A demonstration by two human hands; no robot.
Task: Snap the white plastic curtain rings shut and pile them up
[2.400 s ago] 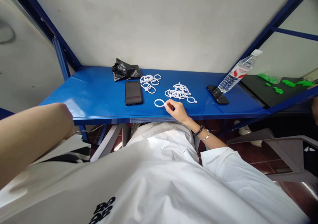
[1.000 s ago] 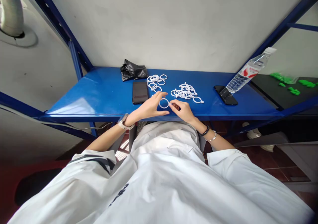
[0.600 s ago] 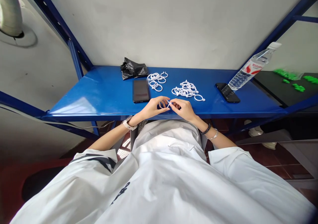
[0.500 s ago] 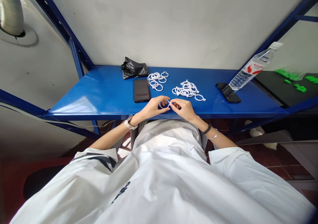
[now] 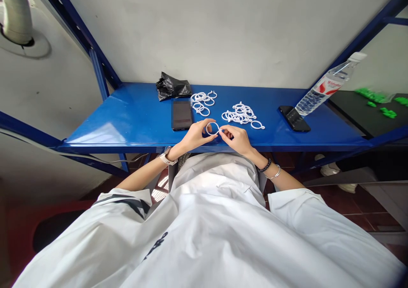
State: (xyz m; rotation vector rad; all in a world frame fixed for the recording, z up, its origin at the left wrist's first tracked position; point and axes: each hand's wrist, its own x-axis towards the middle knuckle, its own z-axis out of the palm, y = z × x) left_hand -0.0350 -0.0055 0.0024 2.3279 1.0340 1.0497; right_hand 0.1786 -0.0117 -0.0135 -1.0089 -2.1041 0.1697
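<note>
A thin white plastic ring [image 5: 207, 130] is held between my two hands above the front edge of the blue table. My left hand [image 5: 195, 134] curves round its left side, thumb below and fingers above. At the ring's right side, where a small knob sits, my right hand [image 5: 236, 138] pinches it with thumb and fingertips. Beyond the hands lie two groups of similar white rings: a looser left group [image 5: 200, 106] and a denser right pile [image 5: 240, 113], with a single ring [image 5: 256, 125] at that pile's right edge.
On the blue table [image 5: 137, 113] a dark phone-like slab [image 5: 182, 115] lies left of the rings, before a crumpled black plastic bag [image 5: 172, 87]. To the right are a black phone [image 5: 293, 118] and a water bottle [image 5: 325, 88]. Green pieces [image 5: 371, 95] lie on a dark surface farther right.
The ring between my hands has turned to face the camera more, so its round opening shows. My left fingers have spread slightly round it. The piles on the table look the same.
</note>
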